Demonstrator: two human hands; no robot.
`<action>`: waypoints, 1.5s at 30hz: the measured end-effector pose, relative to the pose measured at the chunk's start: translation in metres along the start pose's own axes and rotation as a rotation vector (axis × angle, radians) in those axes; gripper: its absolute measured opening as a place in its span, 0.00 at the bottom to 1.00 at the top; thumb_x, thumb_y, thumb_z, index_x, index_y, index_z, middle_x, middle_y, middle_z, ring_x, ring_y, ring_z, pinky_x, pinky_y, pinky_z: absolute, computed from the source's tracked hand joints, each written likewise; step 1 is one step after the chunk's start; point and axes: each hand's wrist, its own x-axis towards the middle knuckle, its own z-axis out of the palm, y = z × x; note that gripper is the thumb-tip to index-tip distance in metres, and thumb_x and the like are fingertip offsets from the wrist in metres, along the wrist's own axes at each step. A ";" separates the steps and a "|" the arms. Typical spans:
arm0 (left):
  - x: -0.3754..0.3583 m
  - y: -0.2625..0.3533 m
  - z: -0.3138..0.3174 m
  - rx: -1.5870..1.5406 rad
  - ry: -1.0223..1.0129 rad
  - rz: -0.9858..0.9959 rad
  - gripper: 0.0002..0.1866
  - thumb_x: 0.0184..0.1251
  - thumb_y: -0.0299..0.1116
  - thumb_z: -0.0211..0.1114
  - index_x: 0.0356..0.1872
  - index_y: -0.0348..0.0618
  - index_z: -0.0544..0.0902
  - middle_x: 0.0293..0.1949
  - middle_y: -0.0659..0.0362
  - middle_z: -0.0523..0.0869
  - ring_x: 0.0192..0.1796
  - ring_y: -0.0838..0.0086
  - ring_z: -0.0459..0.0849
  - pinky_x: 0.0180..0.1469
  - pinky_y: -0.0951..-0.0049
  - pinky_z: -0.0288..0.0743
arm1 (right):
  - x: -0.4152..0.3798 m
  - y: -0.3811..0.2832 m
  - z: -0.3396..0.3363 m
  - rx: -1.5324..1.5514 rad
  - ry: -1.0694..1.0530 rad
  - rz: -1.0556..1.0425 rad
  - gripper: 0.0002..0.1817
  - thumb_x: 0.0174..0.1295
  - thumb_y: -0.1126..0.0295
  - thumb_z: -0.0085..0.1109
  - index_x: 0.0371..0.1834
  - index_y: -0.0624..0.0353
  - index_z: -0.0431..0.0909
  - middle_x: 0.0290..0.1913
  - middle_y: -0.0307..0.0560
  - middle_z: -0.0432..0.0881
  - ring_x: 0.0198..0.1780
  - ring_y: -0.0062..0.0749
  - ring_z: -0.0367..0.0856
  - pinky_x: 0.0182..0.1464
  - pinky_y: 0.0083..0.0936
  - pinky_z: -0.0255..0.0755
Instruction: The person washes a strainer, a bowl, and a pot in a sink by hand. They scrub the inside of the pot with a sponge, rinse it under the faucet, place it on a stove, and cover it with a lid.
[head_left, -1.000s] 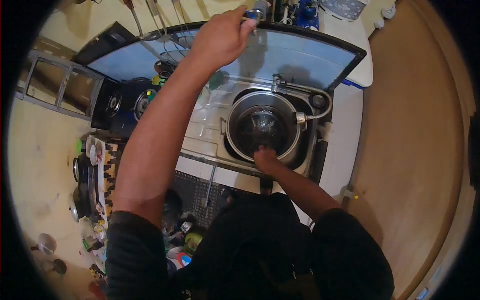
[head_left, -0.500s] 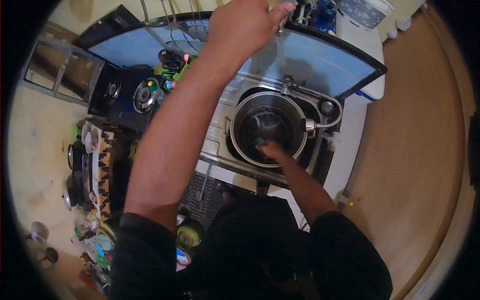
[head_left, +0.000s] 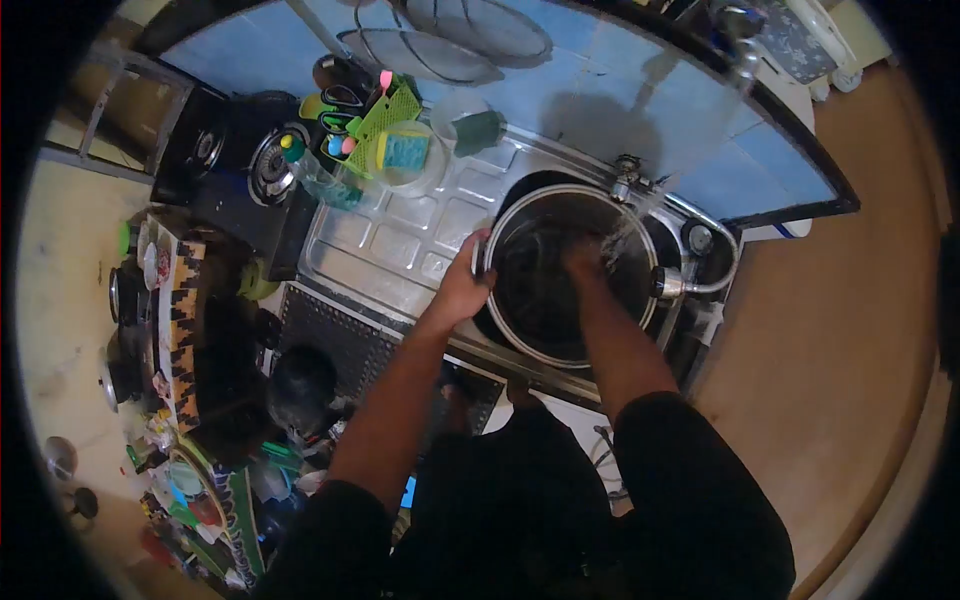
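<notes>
The round pot sits in the sink basin, a dark gap along its left edge, the hose nozzle just beside its right rim, the ribbed drainboard stretching off leftward. The left hand clamps the side handle, forearm slanting forward. The right arm reaches over the near rim; I can't tell whether the right hand, inside, grips anything. The mouth faces up, the handle pointing toward the drainboard.
</notes>
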 end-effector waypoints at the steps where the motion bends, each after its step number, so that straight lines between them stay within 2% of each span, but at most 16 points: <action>1: 0.000 0.016 -0.003 0.017 -0.045 -0.130 0.30 0.64 0.22 0.59 0.67 0.50 0.62 0.48 0.49 0.81 0.50 0.66 0.81 0.54 0.67 0.72 | -0.011 -0.013 -0.016 0.045 -0.058 -0.051 0.16 0.63 0.61 0.51 0.47 0.59 0.80 0.53 0.59 0.77 0.54 0.52 0.75 0.55 0.48 0.68; 5: 0.004 -0.009 0.000 -0.029 -0.059 -0.152 0.30 0.63 0.21 0.58 0.65 0.52 0.60 0.45 0.50 0.81 0.47 0.65 0.81 0.51 0.67 0.73 | -0.056 -0.065 -0.055 0.067 -0.189 -0.355 0.18 0.65 0.61 0.48 0.51 0.59 0.79 0.61 0.64 0.73 0.60 0.56 0.73 0.64 0.54 0.64; 7: 0.001 -0.006 0.002 -0.056 -0.027 -0.127 0.31 0.59 0.20 0.58 0.63 0.51 0.60 0.43 0.41 0.80 0.49 0.51 0.82 0.50 0.61 0.74 | -0.064 -0.055 -0.055 0.024 -0.217 -0.529 0.17 0.65 0.62 0.47 0.48 0.59 0.81 0.60 0.65 0.73 0.59 0.55 0.74 0.63 0.55 0.65; 10: 0.000 -0.005 0.003 -0.047 -0.040 -0.194 0.31 0.59 0.19 0.58 0.63 0.52 0.59 0.43 0.43 0.80 0.47 0.54 0.82 0.49 0.62 0.74 | -0.034 0.042 0.017 -0.314 0.529 -0.472 0.09 0.58 0.67 0.52 0.32 0.57 0.82 0.25 0.53 0.77 0.29 0.49 0.77 0.34 0.46 0.74; 13: 0.002 0.005 -0.002 -0.076 -0.104 -0.219 0.30 0.63 0.18 0.56 0.63 0.55 0.58 0.43 0.52 0.79 0.46 0.69 0.79 0.48 0.70 0.74 | 0.003 0.025 -0.017 0.152 0.100 0.024 0.14 0.63 0.62 0.50 0.41 0.60 0.80 0.37 0.56 0.77 0.40 0.51 0.77 0.44 0.44 0.72; 19: 0.004 -0.036 0.007 -0.225 -0.106 -0.091 0.32 0.59 0.18 0.57 0.63 0.52 0.58 0.46 0.45 0.80 0.49 0.58 0.82 0.52 0.65 0.73 | -0.048 -0.147 -0.091 1.196 0.187 0.362 0.22 0.71 0.57 0.47 0.55 0.63 0.79 0.56 0.59 0.79 0.57 0.49 0.78 0.60 0.39 0.69; 21: 0.003 -0.028 0.007 -0.198 -0.092 -0.097 0.31 0.59 0.18 0.57 0.63 0.52 0.59 0.46 0.45 0.80 0.50 0.58 0.82 0.53 0.64 0.73 | -0.099 -0.129 -0.109 1.339 -0.136 0.089 0.19 0.70 0.60 0.48 0.54 0.60 0.80 0.53 0.59 0.81 0.52 0.46 0.81 0.58 0.38 0.70; 26: -0.005 -0.028 0.016 -0.115 -0.014 -0.058 0.30 0.60 0.19 0.57 0.63 0.52 0.60 0.47 0.45 0.80 0.53 0.56 0.82 0.54 0.63 0.73 | -0.135 -0.007 -0.056 0.654 -0.700 -0.651 0.20 0.72 0.60 0.44 0.61 0.57 0.75 0.51 0.54 0.83 0.48 0.36 0.81 0.56 0.36 0.71; 29: -0.009 -0.029 0.026 -0.179 -0.020 -0.172 0.29 0.60 0.21 0.57 0.63 0.52 0.62 0.48 0.43 0.80 0.52 0.55 0.82 0.54 0.63 0.73 | -0.126 -0.036 -0.052 0.569 -1.017 -0.243 0.23 0.72 0.56 0.43 0.64 0.57 0.72 0.55 0.50 0.80 0.54 0.35 0.78 0.60 0.36 0.68; 32: -0.010 -0.025 0.020 -0.022 -0.034 -0.101 0.28 0.60 0.21 0.58 0.62 0.51 0.64 0.44 0.42 0.81 0.48 0.54 0.83 0.51 0.62 0.75 | -0.104 -0.129 -0.103 1.796 -0.638 0.409 0.28 0.71 0.50 0.45 0.65 0.58 0.70 0.62 0.51 0.75 0.61 0.36 0.72 0.63 0.35 0.65; 33: -0.008 -0.030 0.016 -0.056 0.006 -0.060 0.28 0.59 0.21 0.58 0.62 0.51 0.64 0.41 0.43 0.82 0.45 0.53 0.84 0.48 0.61 0.75 | -0.112 -0.129 -0.106 1.795 -0.640 0.408 0.28 0.71 0.50 0.45 0.65 0.58 0.70 0.62 0.51 0.75 0.61 0.36 0.72 0.63 0.35 0.65; 35: -0.010 -0.018 0.005 0.025 0.038 -0.089 0.28 0.59 0.21 0.58 0.62 0.55 0.64 0.34 0.44 0.82 0.37 0.53 0.84 0.41 0.59 0.76 | -0.136 -0.125 -0.117 1.524 -0.408 0.000 0.29 0.71 0.47 0.44 0.65 0.58 0.71 0.62 0.52 0.75 0.59 0.36 0.73 0.62 0.35 0.65; 37: -0.011 -0.025 0.004 -0.033 0.030 -0.074 0.28 0.59 0.22 0.58 0.61 0.56 0.65 0.33 0.44 0.82 0.36 0.53 0.84 0.40 0.59 0.76 | -0.144 -0.081 -0.147 0.934 -0.984 0.078 0.29 0.71 0.48 0.44 0.66 0.56 0.70 0.62 0.52 0.76 0.60 0.37 0.74 0.64 0.37 0.65; 38: -0.011 -0.027 0.005 -0.094 0.023 -0.058 0.28 0.60 0.22 0.59 0.61 0.57 0.65 0.33 0.44 0.82 0.34 0.53 0.84 0.39 0.59 0.76 | -0.138 -0.042 -0.100 0.516 -1.020 -0.454 0.28 0.70 0.49 0.44 0.66 0.55 0.70 0.62 0.52 0.76 0.61 0.41 0.74 0.64 0.38 0.66; 40: -0.014 -0.006 0.000 -0.022 0.040 -0.079 0.28 0.60 0.22 0.59 0.61 0.57 0.65 0.32 0.44 0.82 0.34 0.53 0.84 0.38 0.59 0.76 | -0.125 0.049 -0.034 -0.053 -0.990 -0.831 0.29 0.68 0.51 0.45 0.68 0.54 0.69 0.64 0.53 0.73 0.65 0.48 0.70 0.66 0.41 0.64; 45: -0.015 -0.007 0.001 0.007 0.011 -0.138 0.28 0.59 0.22 0.58 0.60 0.57 0.65 0.31 0.45 0.82 0.32 0.53 0.83 0.37 0.59 0.75 | -0.103 0.061 -0.125 -0.472 0.035 -0.555 0.25 0.63 0.59 0.49 0.61 0.59 0.71 0.58 0.59 0.73 0.67 0.53 0.64 0.71 0.45 0.52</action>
